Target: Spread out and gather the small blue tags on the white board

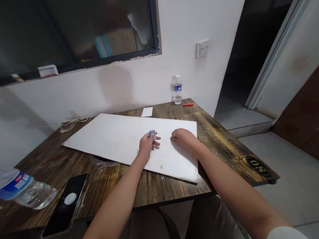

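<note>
My left hand [145, 145] is over the middle of a white board [115, 134], gripping a small blue-and-white rectangular piece [152, 132] between thumb and fingers. Its kind is too small to make out. To the right, above the same board, my right hand [184, 136] is closed with the fingertips pinched together and pointing left. Whatever may be between those fingertips does not show. A gap of bare board separates the two hands. The board lies at a slant on the dark wooden table [224, 154], with a clear round container [103, 160] partly hidden under its left front edge.
A large water bottle [19, 185] lies at the left beside a black phone [66, 202]. Along the back are a white cable [72, 123], a white paper [147, 112], a small bottle [177, 90] and a red stick-like object [188, 104]. The wall rises behind the table.
</note>
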Tool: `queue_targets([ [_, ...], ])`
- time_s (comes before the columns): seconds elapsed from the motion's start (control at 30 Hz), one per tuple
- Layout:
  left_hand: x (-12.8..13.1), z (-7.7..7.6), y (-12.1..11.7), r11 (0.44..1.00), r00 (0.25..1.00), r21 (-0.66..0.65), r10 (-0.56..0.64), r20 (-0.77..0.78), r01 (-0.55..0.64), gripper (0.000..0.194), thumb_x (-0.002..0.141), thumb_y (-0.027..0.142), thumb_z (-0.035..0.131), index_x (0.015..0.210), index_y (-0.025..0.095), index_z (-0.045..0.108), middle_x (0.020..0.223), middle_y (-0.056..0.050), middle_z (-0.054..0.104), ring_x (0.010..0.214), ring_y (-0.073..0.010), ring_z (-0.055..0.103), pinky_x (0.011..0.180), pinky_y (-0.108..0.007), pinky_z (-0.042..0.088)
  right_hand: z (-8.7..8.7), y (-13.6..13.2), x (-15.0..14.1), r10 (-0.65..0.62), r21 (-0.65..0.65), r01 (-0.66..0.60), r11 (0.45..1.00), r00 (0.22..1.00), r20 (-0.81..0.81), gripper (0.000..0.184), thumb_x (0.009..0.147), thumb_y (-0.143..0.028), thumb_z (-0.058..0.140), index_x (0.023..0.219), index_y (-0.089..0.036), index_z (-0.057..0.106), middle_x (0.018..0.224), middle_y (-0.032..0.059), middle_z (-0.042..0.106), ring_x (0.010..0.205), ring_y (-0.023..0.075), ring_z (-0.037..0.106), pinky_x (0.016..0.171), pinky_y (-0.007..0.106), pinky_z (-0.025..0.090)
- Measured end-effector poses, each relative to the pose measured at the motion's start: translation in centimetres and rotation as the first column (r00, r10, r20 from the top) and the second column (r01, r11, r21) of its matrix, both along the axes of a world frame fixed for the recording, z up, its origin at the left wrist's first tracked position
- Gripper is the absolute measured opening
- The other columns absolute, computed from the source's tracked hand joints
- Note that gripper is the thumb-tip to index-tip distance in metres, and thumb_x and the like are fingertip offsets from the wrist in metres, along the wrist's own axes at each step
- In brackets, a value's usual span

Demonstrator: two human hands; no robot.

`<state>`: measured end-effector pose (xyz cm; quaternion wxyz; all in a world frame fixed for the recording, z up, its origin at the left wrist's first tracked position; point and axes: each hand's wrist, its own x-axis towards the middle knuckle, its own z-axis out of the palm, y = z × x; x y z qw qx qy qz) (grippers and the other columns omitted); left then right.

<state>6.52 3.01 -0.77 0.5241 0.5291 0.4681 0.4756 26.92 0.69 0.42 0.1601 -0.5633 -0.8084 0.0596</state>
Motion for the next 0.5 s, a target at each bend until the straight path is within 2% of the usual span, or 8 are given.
queue_targets([
  [0.2,-0.1,-0.1,0.1,1.0,1.0,-0.011,-0.002,0.002,0.002,0.036,0.083,0.045,0.062,0.101,0.013,0.063,0.086,-0.01,0.073,0.052,-0.0098,0.063,0.039,-0.016,0.032,-0.3,0.4,1.3,-0.086,-0.039,0.086,0.996,0.996,-0.001,0.018,0.082,-0.013,0.056,0.08,-0.017,0.073,0.094,0.0084,0.072,0.084,0.0184,0.06,0.072,0.026,0.037],
  [0.3,-0.1,-0.3,0.2,1.0,1.0,-0.012,-0.015,0.007,0.015,0.037,0.082,0.045,0.062,0.101,0.013,0.063,0.086,-0.01,0.073,0.052,-0.0097,0.063,0.039,-0.016,0.032,-0.6,0.8,1.8,-0.107,-0.039,0.107,0.993,0.994,0.017,0.012,0.083,-0.02,0.062,0.077,-0.017,0.072,0.09,0.0089,0.071,0.081,0.0189,0.06,0.069,0.027,0.037],
  [0.4,-0.1,-0.5,0.3,0.999,0.999,-0.009,-0.046,0.014,0.046,0.038,0.081,0.046,0.064,0.1,0.012,0.063,0.087,-0.011,0.074,0.052,-0.0096,0.063,0.039,-0.016,0.033,-0.9,1.2,1.7,-0.085,0.04,0.086,0.995,0.996,-0.013,0.014,0.084,-0.026,0.066,0.075,-0.017,0.071,0.09,0.0104,0.07,0.084,0.0207,0.06,0.073,0.029,0.038],
  [0.5,-0.1,-0.6,0.2,0.994,0.993,-0.006,-0.106,0.044,0.106,0.039,0.077,0.044,0.069,0.095,0.01,0.064,0.085,-0.012,0.074,0.053,-0.0108,0.064,0.047,-0.019,0.044,-0.9,1.3,0.9,0.021,0.189,0.015,0.982,0.982,-0.188,0.01,0.086,-0.027,0.067,0.082,-0.019,0.072,0.097,0.0089,0.07,0.093,0.0213,0.06,0.082,0.031,0.041],
])
